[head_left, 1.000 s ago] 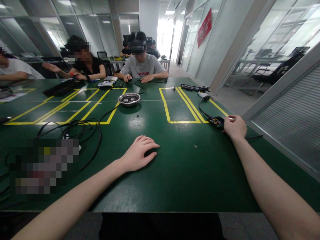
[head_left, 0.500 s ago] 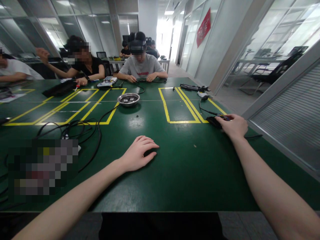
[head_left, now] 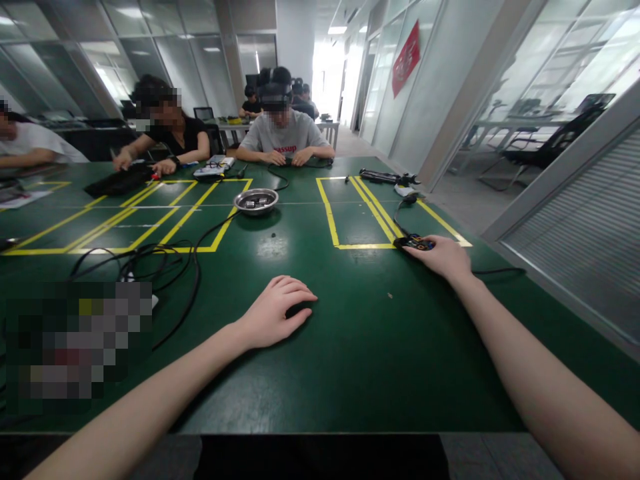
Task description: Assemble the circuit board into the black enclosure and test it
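My left hand [head_left: 276, 312] rests palm down on the green table [head_left: 345, 360], fingers stretched forward and thumb apart, holding nothing. At the right, my right hand [head_left: 447, 257] grips a small black device [head_left: 416, 242] with coloured bits on its upper face. The device is low over the table, by the near end of a yellow tape line; whether it touches the surface I cannot tell. A black cable [head_left: 397, 215] runs up from near it to a dark plug-like piece [head_left: 410, 199]. Another dark cord [head_left: 500, 271] lies behind my right wrist.
A metal bowl [head_left: 256, 211] holding small shiny parts stands mid-table. Yellow tape [head_left: 327, 217] marks rectangles. Loops of black cable [head_left: 193, 293] and a blurred-out item [head_left: 83, 347] lie left. A black tool-like object [head_left: 387, 177] lies far right. Co-workers [head_left: 283, 133] sit opposite.
My right hand has moved left with the black device, which now shows more of its upper face. My left hand stays put. A co-worker's raised hand has come down to a black object.
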`<control>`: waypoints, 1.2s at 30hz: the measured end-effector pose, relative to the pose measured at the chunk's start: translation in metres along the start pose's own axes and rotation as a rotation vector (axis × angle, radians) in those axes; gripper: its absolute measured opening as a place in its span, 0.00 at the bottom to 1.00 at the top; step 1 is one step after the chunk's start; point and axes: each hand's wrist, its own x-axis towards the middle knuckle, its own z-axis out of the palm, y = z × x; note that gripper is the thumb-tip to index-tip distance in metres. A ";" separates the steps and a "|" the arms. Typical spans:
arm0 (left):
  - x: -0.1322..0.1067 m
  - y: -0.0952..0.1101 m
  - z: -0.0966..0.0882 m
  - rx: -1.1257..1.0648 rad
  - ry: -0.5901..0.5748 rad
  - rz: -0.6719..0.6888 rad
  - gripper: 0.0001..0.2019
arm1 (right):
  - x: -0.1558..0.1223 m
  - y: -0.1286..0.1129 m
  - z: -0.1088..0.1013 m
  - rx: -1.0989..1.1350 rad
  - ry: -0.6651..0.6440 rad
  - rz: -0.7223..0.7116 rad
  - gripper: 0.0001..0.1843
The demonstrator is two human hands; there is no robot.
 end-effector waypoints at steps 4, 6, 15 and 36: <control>-0.001 0.000 0.000 -0.004 0.000 -0.002 0.11 | -0.018 -0.032 0.002 -0.059 -0.149 -0.144 0.28; -0.001 0.000 0.000 0.000 0.002 -0.002 0.11 | -0.031 -0.048 0.006 -0.004 -0.208 -0.298 0.27; -0.002 0.006 -0.003 -0.021 0.100 0.015 0.32 | -0.121 -0.113 0.012 0.299 -0.525 -0.977 0.28; 0.000 0.004 -0.003 0.023 -0.021 -0.005 0.36 | -0.098 -0.095 0.001 0.379 -0.514 -1.007 0.04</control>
